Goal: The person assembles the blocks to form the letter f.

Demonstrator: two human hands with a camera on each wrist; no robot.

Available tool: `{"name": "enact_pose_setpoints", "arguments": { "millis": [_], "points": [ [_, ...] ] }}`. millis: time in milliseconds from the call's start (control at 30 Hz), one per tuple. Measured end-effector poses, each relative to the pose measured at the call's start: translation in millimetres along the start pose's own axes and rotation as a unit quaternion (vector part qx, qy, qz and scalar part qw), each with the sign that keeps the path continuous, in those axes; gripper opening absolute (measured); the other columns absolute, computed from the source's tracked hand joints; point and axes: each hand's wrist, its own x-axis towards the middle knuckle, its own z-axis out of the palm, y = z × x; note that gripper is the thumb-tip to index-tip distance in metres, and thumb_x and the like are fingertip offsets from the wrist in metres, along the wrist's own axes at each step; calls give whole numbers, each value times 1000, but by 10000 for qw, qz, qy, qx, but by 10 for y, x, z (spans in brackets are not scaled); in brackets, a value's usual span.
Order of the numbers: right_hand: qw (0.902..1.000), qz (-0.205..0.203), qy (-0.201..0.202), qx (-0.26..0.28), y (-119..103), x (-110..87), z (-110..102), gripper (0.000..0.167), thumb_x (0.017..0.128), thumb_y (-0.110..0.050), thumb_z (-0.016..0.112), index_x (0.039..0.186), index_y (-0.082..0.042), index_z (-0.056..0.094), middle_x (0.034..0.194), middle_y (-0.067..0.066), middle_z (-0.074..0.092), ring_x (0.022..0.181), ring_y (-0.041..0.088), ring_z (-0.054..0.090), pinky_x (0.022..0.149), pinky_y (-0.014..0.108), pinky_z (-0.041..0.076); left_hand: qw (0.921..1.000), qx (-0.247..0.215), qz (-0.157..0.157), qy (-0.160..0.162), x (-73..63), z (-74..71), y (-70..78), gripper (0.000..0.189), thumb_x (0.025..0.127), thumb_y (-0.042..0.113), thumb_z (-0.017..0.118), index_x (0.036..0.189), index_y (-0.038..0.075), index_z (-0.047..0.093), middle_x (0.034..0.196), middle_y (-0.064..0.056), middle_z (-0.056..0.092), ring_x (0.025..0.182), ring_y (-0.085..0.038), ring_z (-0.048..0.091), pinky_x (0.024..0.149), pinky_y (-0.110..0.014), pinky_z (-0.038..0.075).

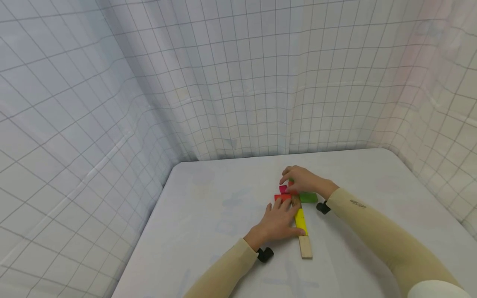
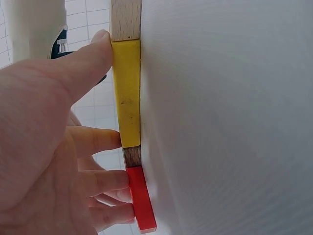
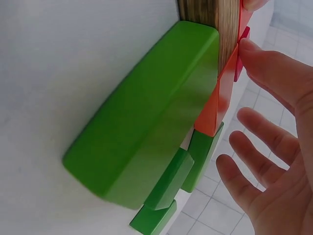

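My left hand (image 1: 277,221) lies along the left side of a line of flat blocks, fingers spread. Its thumb touches the yellow block (image 2: 127,93) near the joint with a pale wooden block (image 2: 125,19). Fingertips touch the yellow block's far end and the red block (image 2: 141,198). Over the far end of the line is my right hand (image 1: 303,179). Its thumb touches the blocks where the orange block (image 3: 217,105) meets a pink block (image 1: 283,189); its other visible fingers stand apart from them. A dark-grained wooden block (image 3: 205,12) adjoins the large green block (image 3: 146,117).
Smaller green blocks (image 3: 168,178) stand beyond the orange one in the right wrist view. The white table (image 1: 208,198) is enclosed by gridded white curtains (image 1: 238,82). Black wrist devices (image 1: 266,254) sit at both cuffs.
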Motion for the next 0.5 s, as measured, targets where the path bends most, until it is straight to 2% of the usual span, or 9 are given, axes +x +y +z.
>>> {"name": "enact_pose_setpoints", "arguments": {
  "millis": [500],
  "points": [
    [9999, 76, -79, -28, -49, 84, 41, 27, 85, -28, 82, 112, -23, 78, 132, 4, 60, 115, 23, 53, 98, 41, 50, 10000, -3, 28, 35, -1, -2, 3, 89, 88, 74, 55, 159, 28, 31, 161, -2, 28, 144, -30, 26, 109, -63, 31]
  ]
}}
